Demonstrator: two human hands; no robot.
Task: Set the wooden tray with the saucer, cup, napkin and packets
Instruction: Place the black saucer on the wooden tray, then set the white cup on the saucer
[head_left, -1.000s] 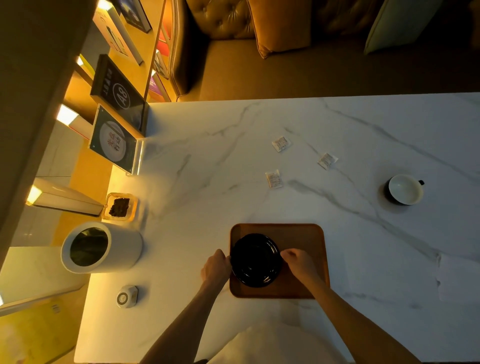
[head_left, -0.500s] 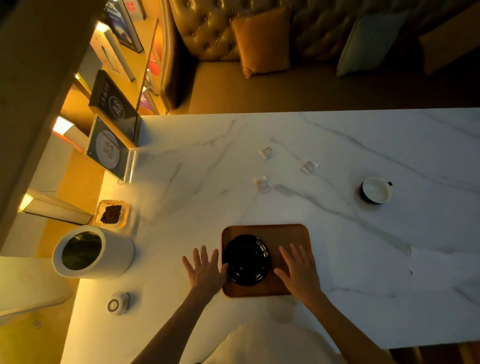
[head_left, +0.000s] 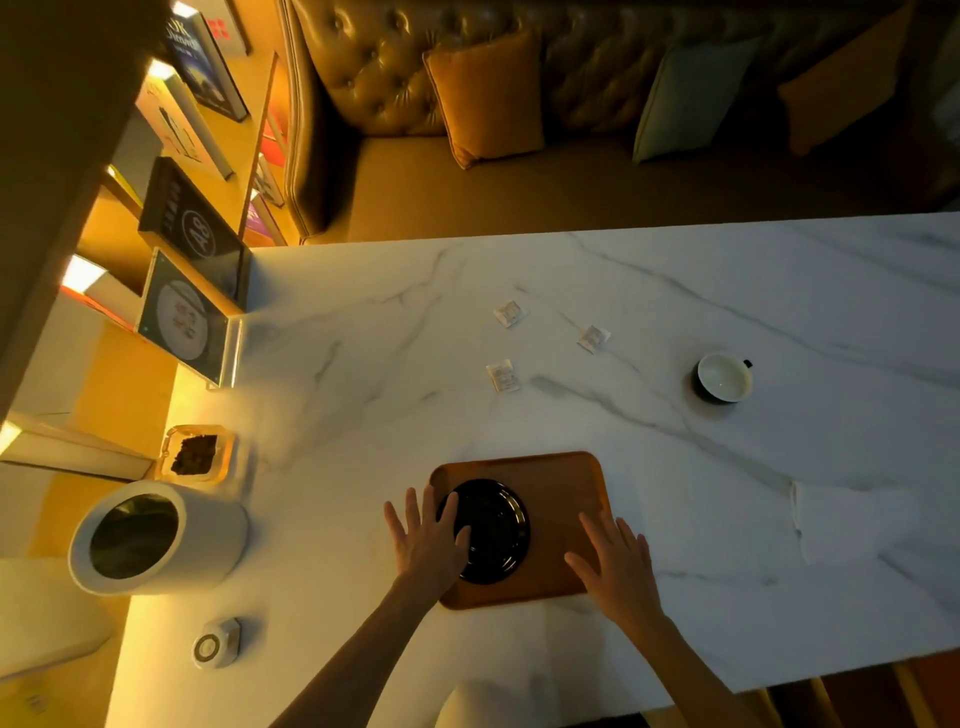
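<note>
Glossy black round saucer (head_left: 496, 527) sat on rounded wooden tray (head_left: 563, 493). Left hand (head_left: 423, 540) spread over saucer rim, right hand (head_left: 618, 564) spread over tray edge. Veined marble table (head_left: 363, 374), tufted sofa (head_left: 395, 67) at top.

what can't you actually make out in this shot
Head view, the only one:
- Print on the packets: too small to read.
- Left rim of the saucer: under the fingers of the left hand.
- Near right corner of the wooden tray: under the right hand.
- Folds of the napkin: blurred, pale against the pale table.
- Handle of the cup: mostly behind its rim.
</note>
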